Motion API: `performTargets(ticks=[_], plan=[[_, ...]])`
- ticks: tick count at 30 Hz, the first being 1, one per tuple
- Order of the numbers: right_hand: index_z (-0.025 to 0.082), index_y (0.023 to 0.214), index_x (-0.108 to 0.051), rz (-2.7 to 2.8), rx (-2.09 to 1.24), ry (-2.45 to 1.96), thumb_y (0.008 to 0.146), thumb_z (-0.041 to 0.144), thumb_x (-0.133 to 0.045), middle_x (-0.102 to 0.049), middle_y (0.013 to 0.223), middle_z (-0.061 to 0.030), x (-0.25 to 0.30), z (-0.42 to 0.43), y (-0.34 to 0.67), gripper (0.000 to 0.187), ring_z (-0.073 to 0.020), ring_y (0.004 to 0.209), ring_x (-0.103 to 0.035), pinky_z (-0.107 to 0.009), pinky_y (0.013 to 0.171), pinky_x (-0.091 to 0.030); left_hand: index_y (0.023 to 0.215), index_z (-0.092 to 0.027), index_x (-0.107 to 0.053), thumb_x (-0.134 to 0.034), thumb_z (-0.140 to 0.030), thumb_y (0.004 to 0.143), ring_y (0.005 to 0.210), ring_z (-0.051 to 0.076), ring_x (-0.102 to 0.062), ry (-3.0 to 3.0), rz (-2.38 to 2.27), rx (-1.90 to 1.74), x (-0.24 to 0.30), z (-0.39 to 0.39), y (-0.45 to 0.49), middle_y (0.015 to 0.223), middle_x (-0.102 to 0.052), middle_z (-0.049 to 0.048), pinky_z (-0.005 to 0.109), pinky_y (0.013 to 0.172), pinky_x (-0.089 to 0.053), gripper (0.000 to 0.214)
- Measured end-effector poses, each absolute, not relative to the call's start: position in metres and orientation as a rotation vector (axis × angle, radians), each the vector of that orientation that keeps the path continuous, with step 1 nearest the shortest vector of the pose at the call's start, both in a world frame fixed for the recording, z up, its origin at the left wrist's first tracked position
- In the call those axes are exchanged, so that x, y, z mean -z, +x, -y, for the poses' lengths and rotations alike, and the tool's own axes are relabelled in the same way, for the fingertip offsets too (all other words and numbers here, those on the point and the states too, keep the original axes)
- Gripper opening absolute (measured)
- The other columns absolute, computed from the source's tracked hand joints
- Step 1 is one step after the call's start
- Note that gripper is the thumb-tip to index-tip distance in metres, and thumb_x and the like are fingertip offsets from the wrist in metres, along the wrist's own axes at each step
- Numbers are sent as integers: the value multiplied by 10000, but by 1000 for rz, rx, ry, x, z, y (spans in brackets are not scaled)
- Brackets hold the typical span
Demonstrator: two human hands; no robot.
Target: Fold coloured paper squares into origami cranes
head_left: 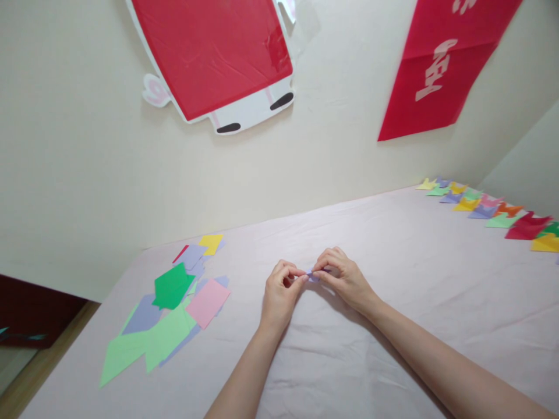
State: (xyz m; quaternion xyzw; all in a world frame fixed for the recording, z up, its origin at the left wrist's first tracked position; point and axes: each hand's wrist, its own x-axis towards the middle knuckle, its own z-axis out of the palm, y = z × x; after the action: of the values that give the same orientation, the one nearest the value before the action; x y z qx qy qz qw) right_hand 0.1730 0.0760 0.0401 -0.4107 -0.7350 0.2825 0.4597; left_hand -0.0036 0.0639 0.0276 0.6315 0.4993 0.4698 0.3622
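Observation:
A small piece of lavender paper is pinched between both hands, just above the pale cloth-covered surface. My left hand grips its left side between thumb and forefinger. On the other side, my right hand holds it with the fingertips closed. Most of the paper is hidden by the fingers, so its folds cannot be made out. To the left of my hands lies a loose pile of coloured paper, with a green sheet, a pink sheet and light green sheets among it.
Several folded paper shapes stand in rows at the far right, including a red one and a yellow one. A wall rises behind the surface, bearing a red and white cartoon cutout and a red banner.

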Motion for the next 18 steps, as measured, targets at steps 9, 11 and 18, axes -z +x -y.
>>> performTargets(ticks=[9, 11, 18], plan=[[204, 775, -635, 1892, -642, -1041, 902, 178, -592, -639, 788, -26, -35, -79, 176, 136, -208, 842, -526, -366, 811, -389, 810, -210, -666, -659, -150, 822, 804, 161, -528, 1839, -1382, -1160, -33, -63, -8, 849, -581, 2, 261, 707, -407, 61], [205, 781, -637, 1943, -621, -1027, 903, 182, -588, -632, 788, -29, -35, -78, 174, 133, -213, 842, -514, -366, 806, -391, 832, -222, -676, -670, -144, 826, 889, 189, -524, 1999, -1409, -1114, -37, -62, -6, 875, -597, 12, 293, 776, -406, 78], [204, 918, -609, 1713, -699, -1142, 867, 288, -622, -602, 882, -45, -32, -77, 171, 99, -210, 852, -515, -345, 779, -412, 792, -208, -629, -632, -193, 879, 842, 177, -537, 1937, -1439, -1235, -41, -60, -1, 827, -599, 2, 287, 744, -415, 88]])
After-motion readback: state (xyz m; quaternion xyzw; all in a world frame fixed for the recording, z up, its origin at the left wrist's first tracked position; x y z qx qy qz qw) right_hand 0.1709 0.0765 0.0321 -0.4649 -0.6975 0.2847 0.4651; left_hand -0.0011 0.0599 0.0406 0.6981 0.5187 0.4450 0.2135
